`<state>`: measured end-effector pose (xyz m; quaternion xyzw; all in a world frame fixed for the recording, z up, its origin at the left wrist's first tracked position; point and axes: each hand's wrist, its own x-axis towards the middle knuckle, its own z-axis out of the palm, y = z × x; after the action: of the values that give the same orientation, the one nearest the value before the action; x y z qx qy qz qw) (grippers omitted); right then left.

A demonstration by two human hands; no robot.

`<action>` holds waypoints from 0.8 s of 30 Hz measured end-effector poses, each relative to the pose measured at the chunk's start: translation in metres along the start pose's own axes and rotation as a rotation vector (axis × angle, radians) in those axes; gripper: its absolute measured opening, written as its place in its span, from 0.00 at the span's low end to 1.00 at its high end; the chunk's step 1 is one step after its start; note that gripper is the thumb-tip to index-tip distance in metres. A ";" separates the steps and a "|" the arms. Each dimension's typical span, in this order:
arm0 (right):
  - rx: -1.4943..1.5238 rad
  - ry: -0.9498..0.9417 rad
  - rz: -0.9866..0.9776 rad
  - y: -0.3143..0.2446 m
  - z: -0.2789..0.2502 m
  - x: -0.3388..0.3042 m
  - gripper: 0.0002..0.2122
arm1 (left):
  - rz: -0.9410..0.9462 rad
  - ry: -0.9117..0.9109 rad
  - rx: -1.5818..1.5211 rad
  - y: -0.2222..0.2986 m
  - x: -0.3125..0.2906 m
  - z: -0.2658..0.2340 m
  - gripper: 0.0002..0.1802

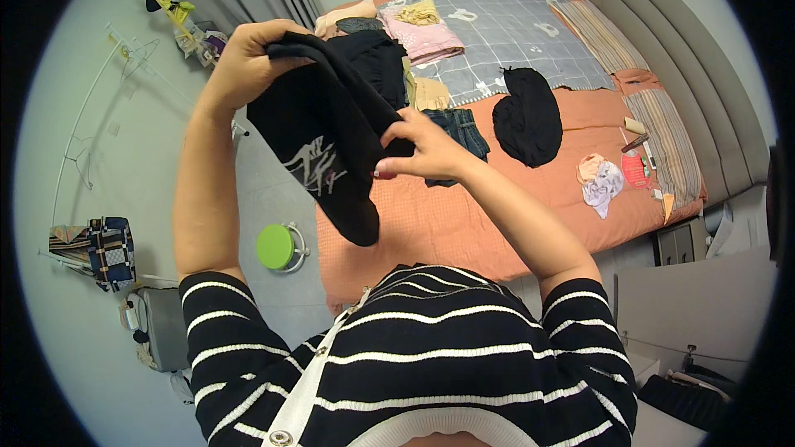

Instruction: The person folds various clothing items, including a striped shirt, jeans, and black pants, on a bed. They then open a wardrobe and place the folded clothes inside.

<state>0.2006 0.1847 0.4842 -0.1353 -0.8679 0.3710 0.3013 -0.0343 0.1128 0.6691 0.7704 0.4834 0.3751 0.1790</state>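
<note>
Between my two hands hangs a black garment with a white print (323,128), folded over and held above the bed's near left side. My left hand (252,62) is closed on its upper left edge. Fingers curled, my right hand (426,149) pinches its right side. The lower end dangles free over the orange bedspread. Whether it is a shirt or trousers cannot be made out. Just behind it lie another piece of black clothing (385,66) and dark blue jeans (464,132), partly hidden by the garment and my right hand.
A crumpled black garment (528,116) lies mid-bed on the orange bedspread (464,223). Folded pink cloth (426,40) sits on the grey checked blanket (513,33). Small white and peach clothes (600,182) rest at right. A green stool (275,247) stands left of the bed.
</note>
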 end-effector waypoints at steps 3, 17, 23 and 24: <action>0.096 -0.132 -0.034 -0.002 0.012 0.005 0.17 | -0.062 0.008 0.001 -0.003 -0.001 0.008 0.07; -0.006 -0.053 -0.028 0.026 0.017 -0.023 0.17 | -0.063 0.117 -0.084 -0.023 0.018 0.025 0.09; -0.105 -0.195 0.334 0.039 -0.029 -0.041 0.17 | -0.115 0.144 0.040 -0.029 0.015 0.013 0.06; -0.201 -0.235 0.318 0.043 -0.036 -0.044 0.16 | -0.121 0.158 0.045 -0.033 0.015 0.010 0.06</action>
<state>0.2584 0.2143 0.4544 -0.2554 -0.8975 0.3386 0.1207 -0.0429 0.1423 0.6480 0.7118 0.5499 0.4121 0.1455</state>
